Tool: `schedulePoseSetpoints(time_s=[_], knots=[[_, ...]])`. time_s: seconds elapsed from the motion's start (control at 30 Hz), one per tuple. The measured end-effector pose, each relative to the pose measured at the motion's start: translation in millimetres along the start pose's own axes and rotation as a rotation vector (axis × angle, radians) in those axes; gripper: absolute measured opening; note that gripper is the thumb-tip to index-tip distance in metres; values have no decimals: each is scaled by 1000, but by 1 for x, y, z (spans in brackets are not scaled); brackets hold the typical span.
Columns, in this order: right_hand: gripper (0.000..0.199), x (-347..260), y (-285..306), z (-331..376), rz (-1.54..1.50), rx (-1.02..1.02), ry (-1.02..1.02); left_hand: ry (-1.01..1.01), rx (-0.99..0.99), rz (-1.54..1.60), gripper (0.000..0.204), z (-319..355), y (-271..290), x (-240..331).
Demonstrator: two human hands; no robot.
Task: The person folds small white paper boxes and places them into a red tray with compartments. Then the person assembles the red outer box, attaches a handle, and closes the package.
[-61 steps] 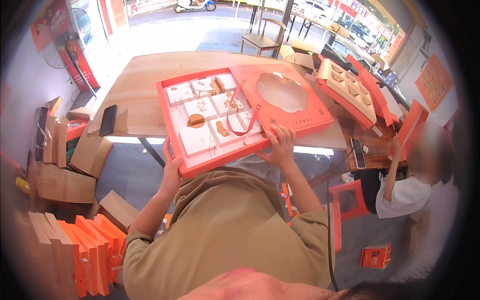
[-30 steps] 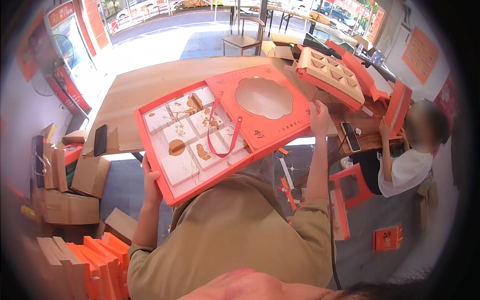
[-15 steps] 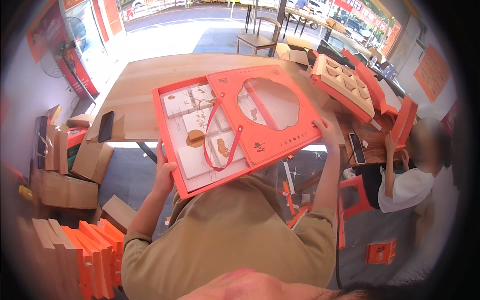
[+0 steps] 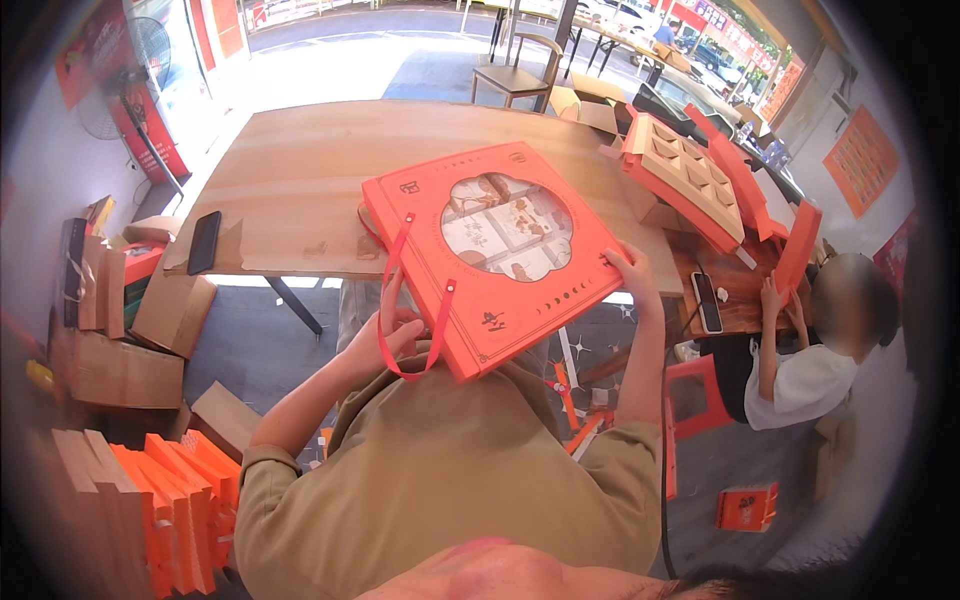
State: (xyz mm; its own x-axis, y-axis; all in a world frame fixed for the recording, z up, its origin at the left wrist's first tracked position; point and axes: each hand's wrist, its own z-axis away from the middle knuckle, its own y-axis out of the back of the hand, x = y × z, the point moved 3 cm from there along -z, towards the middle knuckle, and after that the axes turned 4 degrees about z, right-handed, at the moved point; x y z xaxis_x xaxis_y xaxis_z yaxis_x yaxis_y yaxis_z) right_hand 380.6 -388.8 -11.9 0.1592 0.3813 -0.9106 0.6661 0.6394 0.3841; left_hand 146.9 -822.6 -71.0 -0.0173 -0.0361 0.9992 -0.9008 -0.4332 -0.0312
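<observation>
A red gift box is held over the table's near edge, tilted and turned a little. Through its flower-shaped window show several white packets with gold-brown prints. A red ribbon handle loops from its left side. My left hand is closed at the box's lower left side, beside the ribbon, its fingers partly behind the ribbon and the box edge. With my right hand I grip the box's right edge, thumb on top and the other fingers mostly hidden underneath.
Beneath the box stands a wooden table with a black phone. Open red boxes with tan inserts are piled at right, near a seated person handling a red piece. Cartons and red-orange box parts crowd the left.
The box's inner tray, which stuck out to the left with packets showing, has slid into the red sleeve. My left hand has moved right with it.
</observation>
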Motion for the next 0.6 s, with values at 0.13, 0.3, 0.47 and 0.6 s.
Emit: schedulePoseSetpoints(time_s=[0.13, 0.3, 0.47, 0.6], knots=[[45, 5, 1, -4, 29, 37, 8, -16, 36, -108, 97, -19, -8, 5], [45, 12, 6, -10, 67, 27, 29, -30, 34, -114, 102, -34, -4, -3], [48, -20, -5, 7, 587, 341, 341, -68, 208, -229, 96, -38, 10, -13], [68, -81, -67, 65, 593, 83, 671, -565, 442, -763, 85, -32, 6, 15]])
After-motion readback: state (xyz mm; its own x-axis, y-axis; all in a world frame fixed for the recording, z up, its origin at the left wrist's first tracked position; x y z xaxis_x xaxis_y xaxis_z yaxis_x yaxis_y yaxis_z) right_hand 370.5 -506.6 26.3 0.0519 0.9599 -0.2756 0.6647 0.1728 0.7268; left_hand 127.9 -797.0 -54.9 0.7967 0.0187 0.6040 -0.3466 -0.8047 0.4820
